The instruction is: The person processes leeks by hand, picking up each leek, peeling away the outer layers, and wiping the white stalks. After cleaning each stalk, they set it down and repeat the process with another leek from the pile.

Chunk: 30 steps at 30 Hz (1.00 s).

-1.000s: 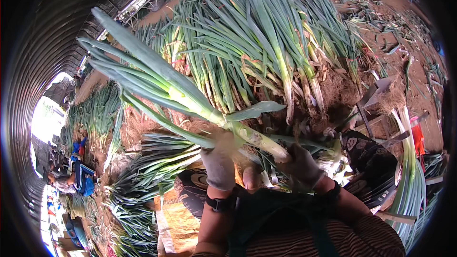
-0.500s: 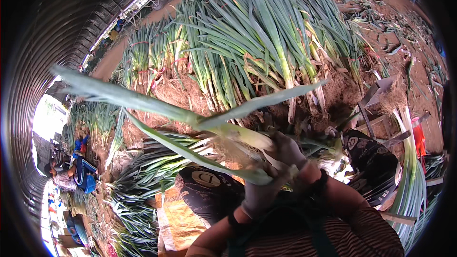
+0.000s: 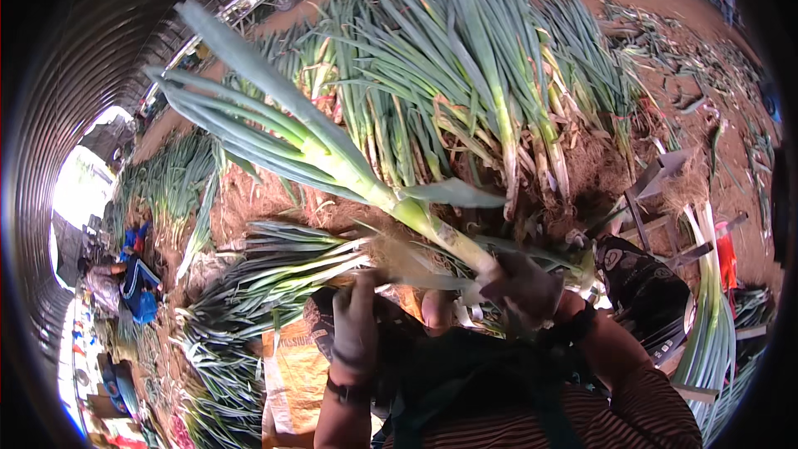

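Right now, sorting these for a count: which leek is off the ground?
The leek gripped at its pale stalk by the right hand, leaves fanning up-left; the others lie in piles.

view: only one, from the head
faces: down and forward, past the fingers [image 3: 532, 287]
near: hands close, low in the picture
edges: bent round, dark rim

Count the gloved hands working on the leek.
2. The right hand grips the leek near its base; the left hand pulls a peeled outer leaf lower left.
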{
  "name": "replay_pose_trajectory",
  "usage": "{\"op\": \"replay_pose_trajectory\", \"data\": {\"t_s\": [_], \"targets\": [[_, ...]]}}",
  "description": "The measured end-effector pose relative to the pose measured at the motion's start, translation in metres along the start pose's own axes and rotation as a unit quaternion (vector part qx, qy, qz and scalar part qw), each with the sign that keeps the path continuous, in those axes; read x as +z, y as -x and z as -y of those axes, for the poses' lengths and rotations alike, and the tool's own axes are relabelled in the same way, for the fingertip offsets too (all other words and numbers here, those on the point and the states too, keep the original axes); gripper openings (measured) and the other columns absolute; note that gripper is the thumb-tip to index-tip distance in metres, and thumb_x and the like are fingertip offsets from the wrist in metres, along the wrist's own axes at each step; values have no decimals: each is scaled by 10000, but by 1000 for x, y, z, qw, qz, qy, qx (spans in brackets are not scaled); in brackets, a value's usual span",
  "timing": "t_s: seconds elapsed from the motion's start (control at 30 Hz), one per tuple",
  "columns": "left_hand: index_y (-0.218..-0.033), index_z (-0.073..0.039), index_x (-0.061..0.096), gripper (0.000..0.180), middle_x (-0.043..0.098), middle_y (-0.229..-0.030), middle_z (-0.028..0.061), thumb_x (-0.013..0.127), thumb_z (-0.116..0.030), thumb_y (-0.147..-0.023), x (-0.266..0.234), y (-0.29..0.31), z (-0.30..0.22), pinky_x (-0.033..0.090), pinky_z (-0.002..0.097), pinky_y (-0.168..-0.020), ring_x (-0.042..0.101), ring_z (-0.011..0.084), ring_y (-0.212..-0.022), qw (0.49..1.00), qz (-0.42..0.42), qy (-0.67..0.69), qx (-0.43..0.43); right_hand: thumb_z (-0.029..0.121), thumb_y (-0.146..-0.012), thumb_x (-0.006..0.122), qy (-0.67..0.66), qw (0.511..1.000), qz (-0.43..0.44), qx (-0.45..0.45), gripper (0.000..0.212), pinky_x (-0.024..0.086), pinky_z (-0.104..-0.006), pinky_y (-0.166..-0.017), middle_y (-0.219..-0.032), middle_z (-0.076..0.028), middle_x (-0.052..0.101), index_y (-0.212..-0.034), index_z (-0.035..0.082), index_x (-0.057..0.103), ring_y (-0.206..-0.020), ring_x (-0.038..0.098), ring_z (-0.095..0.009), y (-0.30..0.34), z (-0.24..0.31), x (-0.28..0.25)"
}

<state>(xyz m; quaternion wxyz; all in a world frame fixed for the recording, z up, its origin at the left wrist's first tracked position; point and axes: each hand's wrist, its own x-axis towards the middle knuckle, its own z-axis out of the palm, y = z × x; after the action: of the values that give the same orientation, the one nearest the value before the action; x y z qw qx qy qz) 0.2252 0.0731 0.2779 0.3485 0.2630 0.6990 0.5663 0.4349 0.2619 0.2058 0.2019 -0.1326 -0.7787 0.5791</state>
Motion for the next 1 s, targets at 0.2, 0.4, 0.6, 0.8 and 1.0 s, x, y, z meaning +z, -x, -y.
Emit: {"op": "replay_pose_trajectory", "data": {"t_s": [0.2, 0.4, 0.6, 0.8, 1.0], "targets": [[-985, -19, 641, 438, 565, -740, 28, 418, -396, -987, 25, -61, -8, 378, 234, -574, 486, 108, -615, 968, -43, 165, 182, 72, -841, 635, -247, 939, 76, 226, 321, 472, -271, -707, -888, -9, 579, -1152, 18, 580, -787, 554, -115, 6, 16, 31], [-803, -8, 600, 158, 543, -690, 31, 504, -87, -900, 45, -58, -4, 436, 257, -564, 532, 120, -595, 974, -69, 99, 194, 99, -821, 662, 119, 967, -88, 210, 406, 495, -306, -770, -989, -81, 676, -1197, -7, 552, -866, 629, -154, 8, -11, 54], [-815, 61, 580, 211, 571, -703, 127, 424, 187, -751, 44, -59, 12, 500, 286, -529, 605, 191, -603, 897, -73, -165, 404, 21, -799, 676, 1, 975, -91, 204, 484, 496, -306, -867, -1108, -100, 672, -1258, -4, 528, -986, 627, -151, 13, -47, 55], [-798, 56, 601, 209, 601, -745, 119, 443, 159, -708, 40, -51, 21, 502, 273, -619, 612, 182, -677, 954, -57, -23, 292, -23, -797, 673, -185, 975, -50, 113, 613, 476, -291, -920, -1207, -73, 622, -1370, 14, 460, -1081, 570, -130, 14, -28, 54], [-710, 62, 535, 180, 570, -713, 116, 419, 199, -701, 38, -50, 1, 523, 306, -529, 600, 200, -582, 918, -76, -118, 371, 1, -789, 677, -96, 976, -44, 193, 555, 472, -292, -920, -1165, -63, 631, -1317, 1, 509, -1062, 570, -125, 19, -37, 56]]}}
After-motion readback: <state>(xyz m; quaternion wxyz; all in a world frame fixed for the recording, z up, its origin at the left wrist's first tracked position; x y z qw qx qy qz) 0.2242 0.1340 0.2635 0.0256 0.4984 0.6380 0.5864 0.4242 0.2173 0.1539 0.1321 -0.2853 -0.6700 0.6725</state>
